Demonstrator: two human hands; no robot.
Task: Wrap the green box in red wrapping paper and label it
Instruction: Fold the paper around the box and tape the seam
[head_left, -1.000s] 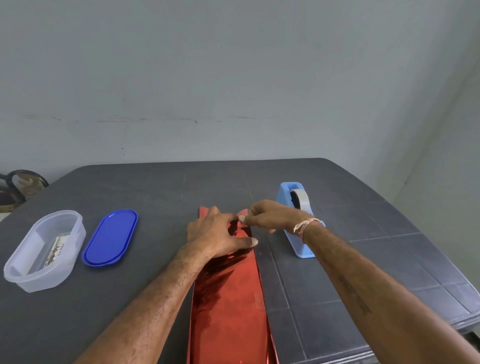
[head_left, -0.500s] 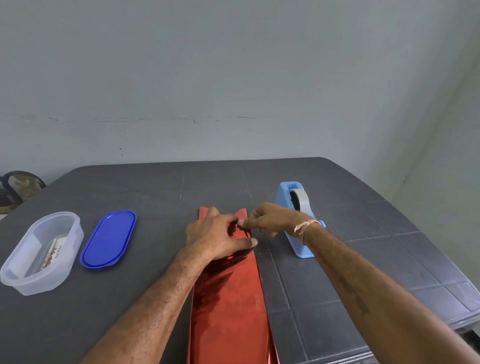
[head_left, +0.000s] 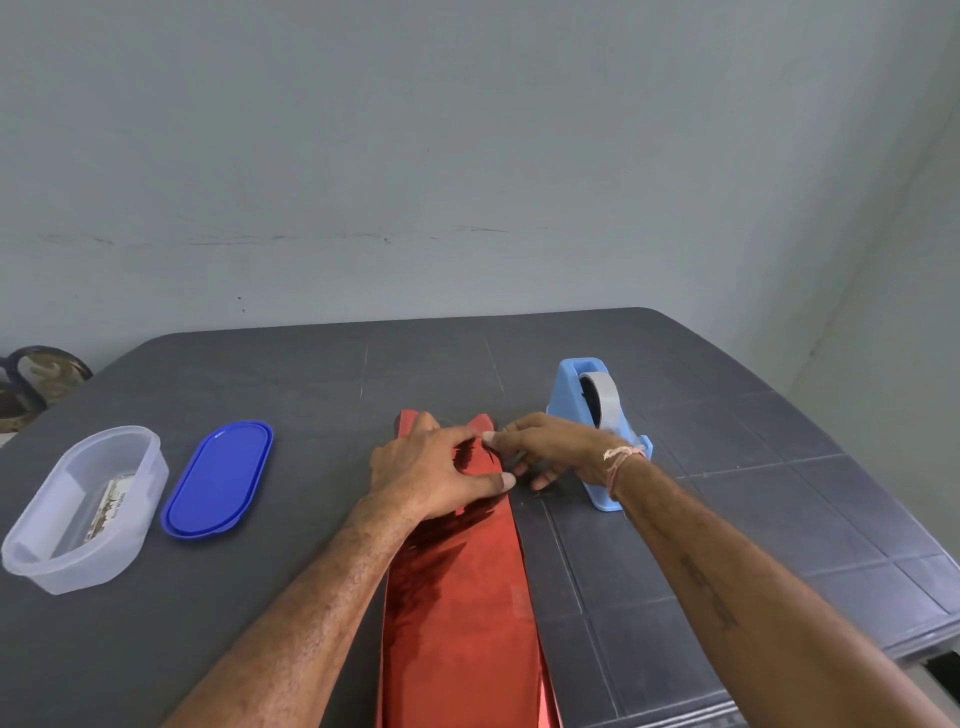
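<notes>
Observed: the red wrapping paper (head_left: 457, 597) lies as a long folded strip from the near edge of the bench (head_left: 727, 467) toward its middle. No green shows anywhere. The box is judged to sit under the far end of the strip, but this cannot be confirmed.

The left hand (head_left: 436, 467) lies on that far end, fingers (head_left: 493, 480) spread and pressing down, thumb reaching to the paper's right edge. The right hand (head_left: 550, 447) pinches the raised far-right flap between fingertips (head_left: 491, 439).

The tape dispenser (head_left: 597, 405) stands just beside the right wrist. A clear tub (head_left: 130, 441) holding a printed card, and a blue lid (head_left: 218, 478), sit near the left edge.

Risks:
- The foil looks glossy and springy, so the fold may open if either hand lifts before tape is on.
- A hard pull on the flap could tear or crease it.
- The right wrist could knock the dispenser on withdrawal.
- Reaching for tape leaves one hand on the fold, so the wrap may slip off square.
</notes>
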